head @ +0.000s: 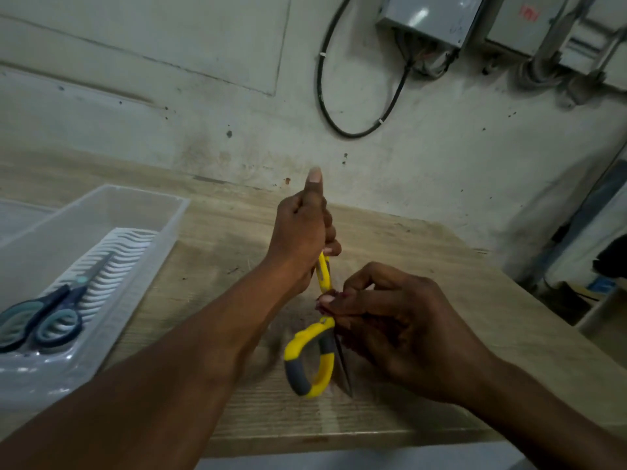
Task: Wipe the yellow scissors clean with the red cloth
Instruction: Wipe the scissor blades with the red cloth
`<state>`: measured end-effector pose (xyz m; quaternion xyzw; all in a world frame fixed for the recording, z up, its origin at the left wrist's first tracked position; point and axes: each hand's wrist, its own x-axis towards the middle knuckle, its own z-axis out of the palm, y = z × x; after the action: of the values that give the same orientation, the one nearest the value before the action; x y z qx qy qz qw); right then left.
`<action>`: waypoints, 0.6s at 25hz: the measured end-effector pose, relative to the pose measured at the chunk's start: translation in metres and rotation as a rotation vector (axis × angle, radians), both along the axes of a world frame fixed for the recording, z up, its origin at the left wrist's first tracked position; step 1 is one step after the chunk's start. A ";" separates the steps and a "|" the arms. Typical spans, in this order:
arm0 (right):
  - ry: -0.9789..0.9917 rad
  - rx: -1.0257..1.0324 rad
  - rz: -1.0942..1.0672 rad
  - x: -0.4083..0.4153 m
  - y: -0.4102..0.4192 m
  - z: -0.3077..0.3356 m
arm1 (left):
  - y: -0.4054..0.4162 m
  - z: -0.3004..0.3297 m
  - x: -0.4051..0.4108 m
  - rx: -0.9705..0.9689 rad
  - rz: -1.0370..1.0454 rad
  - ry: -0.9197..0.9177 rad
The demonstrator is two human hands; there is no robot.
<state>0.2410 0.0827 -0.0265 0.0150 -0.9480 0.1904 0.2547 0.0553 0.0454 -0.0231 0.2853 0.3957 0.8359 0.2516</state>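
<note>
The yellow scissors (314, 354), with yellow and grey handles, are held open above the wooden table (424, 266). My left hand (300, 239) grips their upper yellow handle, thumb pointing up. One handle loop and a dark blade hang down below my hands. My right hand (403, 327) pinches the red cloth (325, 300) against the scissors near the pivot. Only a small dark red bit of the cloth shows between my fingers; the remainder is hidden in my hand.
A clear plastic bin (142, 232) stands on the left of the table, with a white ribbed tray and blue-teal scissors (44, 320) inside. The wall behind carries a looped black cable (356, 130) and grey electrical boxes (431, 18). The table drops off at right.
</note>
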 end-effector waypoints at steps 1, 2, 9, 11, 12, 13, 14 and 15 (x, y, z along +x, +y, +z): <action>-0.003 0.029 -0.006 0.004 -0.001 0.000 | -0.001 -0.001 0.000 -0.002 -0.016 -0.020; -0.021 0.074 -0.021 0.009 -0.002 -0.001 | -0.001 -0.002 0.000 -0.001 -0.042 -0.058; -0.037 0.047 -0.219 0.046 0.011 0.008 | -0.008 0.001 -0.016 -0.208 -0.331 -0.257; 0.006 0.026 -0.242 0.043 0.012 0.006 | -0.006 0.000 -0.018 -0.246 -0.328 -0.374; 0.017 0.015 -0.244 0.038 0.012 0.003 | -0.005 -0.001 -0.018 -0.234 -0.310 -0.419; 0.029 0.002 -0.234 0.031 0.010 0.000 | -0.003 -0.001 -0.017 -0.206 -0.289 -0.451; 0.049 -0.019 -0.215 0.022 0.006 -0.004 | -0.002 -0.002 -0.016 -0.174 -0.257 -0.463; 0.072 -0.035 -0.189 0.013 0.000 -0.007 | 0.001 -0.003 -0.017 -0.143 -0.216 -0.463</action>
<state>0.2535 0.0831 -0.0332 -0.0722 -0.9320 0.1814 0.3055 0.0383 0.0468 -0.0257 0.1083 0.3530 0.8172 0.4426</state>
